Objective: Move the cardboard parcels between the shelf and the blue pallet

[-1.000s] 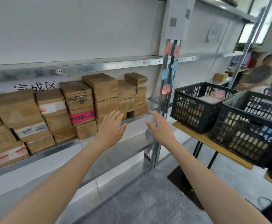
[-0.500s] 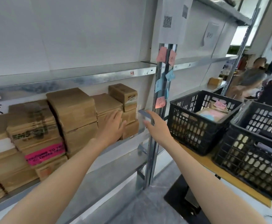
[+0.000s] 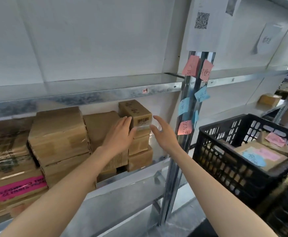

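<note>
The step in hand is the pick-up from the shelf. The top parcel crowns the stack just left of the steel post. The left hand, fingers straight, rests against the parcel's side away from the post. The right hand, spread and empty, hovers between parcel and post, perhaps grazing it. Next, both palms should squeeze and lift.

I log a black crate at lower right. Pink and blue sticky notes sit centre-right, and a QR sheet hangs at upper right.
</note>
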